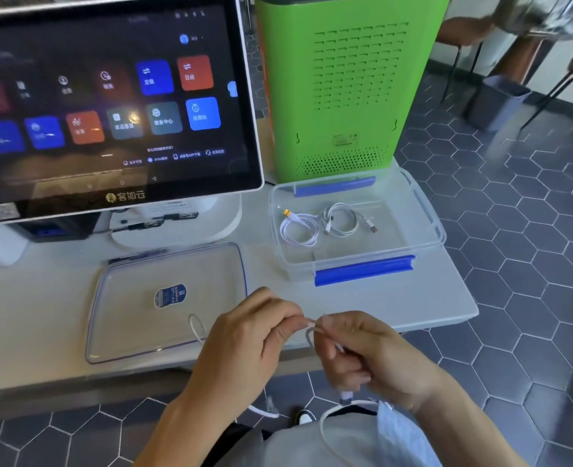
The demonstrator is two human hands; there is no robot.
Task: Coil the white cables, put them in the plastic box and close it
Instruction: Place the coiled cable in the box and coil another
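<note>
Grey counter [362,305] holds lid [163,305] and open box [356,227] with two coiled cables [319,224]; both hands, left [244,342] and right [362,352], pinch a third cable [312,332].

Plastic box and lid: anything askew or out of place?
Nothing damaged or spilled. The plastic box sits open with two coiled cables inside. Its lid lies flat on the counter to the left. Both hands hold a third white cable, still loose.
</note>
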